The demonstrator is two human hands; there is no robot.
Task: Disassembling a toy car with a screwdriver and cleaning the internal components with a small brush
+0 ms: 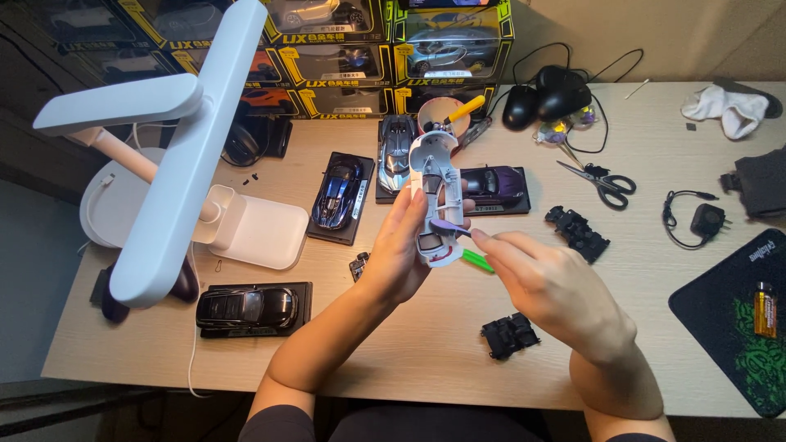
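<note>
My left hand holds a white model car body shell upright above the wooden desk, its inside turned toward me. My right hand pinches a small purple part against the shell's lower end and also carries a green-handled tool. Two black plastic car parts lie on the desk: one just below my right hand, another to its upper right.
Model cars on black bases stand around: black, blue, silver-blue, purple. A white desk lamp fills the left. Scissors, two mice, a cup of tools, a mouse pad and stacked boxes are around.
</note>
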